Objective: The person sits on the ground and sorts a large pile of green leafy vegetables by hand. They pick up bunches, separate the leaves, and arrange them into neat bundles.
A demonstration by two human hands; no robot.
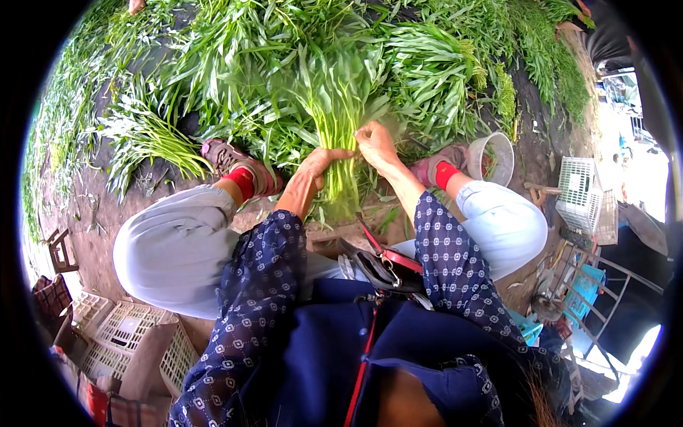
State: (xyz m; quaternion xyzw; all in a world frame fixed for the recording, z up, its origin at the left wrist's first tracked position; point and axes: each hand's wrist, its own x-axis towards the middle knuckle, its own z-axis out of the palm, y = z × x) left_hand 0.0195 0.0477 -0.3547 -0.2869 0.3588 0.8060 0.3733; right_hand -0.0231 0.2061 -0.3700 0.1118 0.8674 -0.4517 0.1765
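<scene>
A bunch of long-leaved greens, apparently water spinach (336, 120), stands between my knees, leaves pointing away and cut stems towards me. My left hand (315, 165) is wrapped around its lower stems, thumb laid across the front. At the bunch's right edge, my right hand (378, 145) has its fingers curled and pinched against the stems; the exact thing between the fingertips is hard to see. To the left, beside my shoe, lies another bunch (160, 141) with its stem ends towards me. More bunches (435, 66) are piled on the right, and loose greens (229, 58) spread beyond.
A translucent plastic tub (504, 160) stands beside my right shoe. White plastic crates sit at the right (579, 187) and lower left (125, 325). A small wooden stool (61, 251) is far left. An open pouch (389, 269) rests at my lap. Another person's skin (136, 6) shows at the top left.
</scene>
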